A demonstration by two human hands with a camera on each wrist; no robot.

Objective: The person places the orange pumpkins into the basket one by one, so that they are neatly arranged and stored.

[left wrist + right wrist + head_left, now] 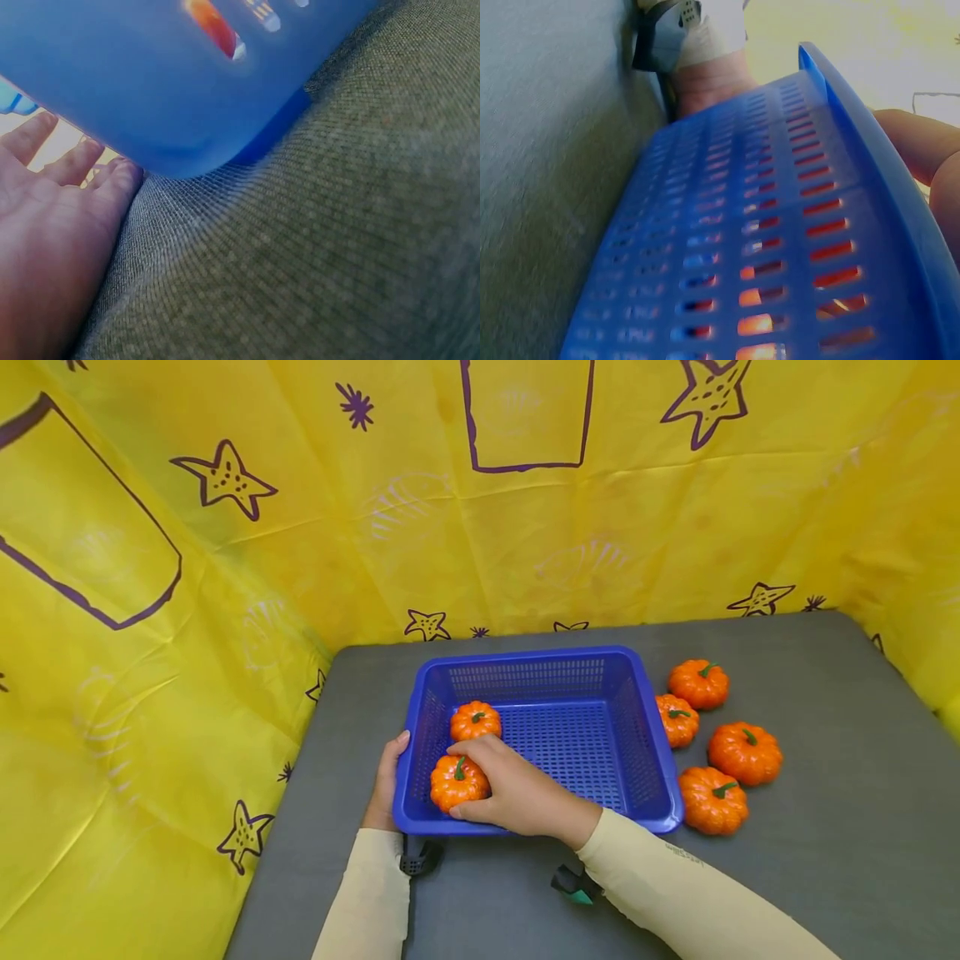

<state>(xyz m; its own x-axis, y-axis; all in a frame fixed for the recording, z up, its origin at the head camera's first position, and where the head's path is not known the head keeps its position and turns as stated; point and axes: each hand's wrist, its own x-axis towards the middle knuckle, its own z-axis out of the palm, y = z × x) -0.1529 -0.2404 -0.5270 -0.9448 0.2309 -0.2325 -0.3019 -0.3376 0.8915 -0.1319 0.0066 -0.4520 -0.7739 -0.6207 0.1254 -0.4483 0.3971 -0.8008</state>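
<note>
A small orange pumpkin (450, 789) with a green stem is at the front left corner of a blue plastic basket (566, 747). My right hand (521, 789) grips it from the right, thumb in front and fingers over its far side. Just behind it, a second pumpkin (474, 720) rests inside the basket. Along the basket's left outer side lies my left hand (385, 783), its fairly straight fingers touching the wall. The left wrist view shows those fingers (75, 161) beside the blue wall. Through the slots in the right wrist view, orange shows behind the basket's front wall (780, 225).
Several more pumpkins (746, 753) sit on the grey table (840, 860) to the right of the basket, the nearest ones close against its wall. A yellow patterned cloth (480, 552) hangs behind the table and at its sides.
</note>
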